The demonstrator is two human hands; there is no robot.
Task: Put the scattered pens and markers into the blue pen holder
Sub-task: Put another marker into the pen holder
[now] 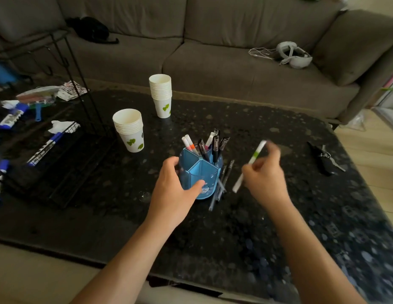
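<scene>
Left hand [173,183] grips the blue pen holder [200,174] on the black table [279,227]; right hand [265,174] pinches a white marker with a green band [254,155], just beside the holder. Several pens [222,183] lie against its right side.

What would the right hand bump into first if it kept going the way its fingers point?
Probably the black pens standing in the blue pen holder, since the right hand, gripping a white marker, points up-left toward them; depth is uncertain.

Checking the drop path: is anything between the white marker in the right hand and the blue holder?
Nothing visible blocks it. The white marker in the right hand has open air to the blue holder, steadied by the left hand.
</scene>
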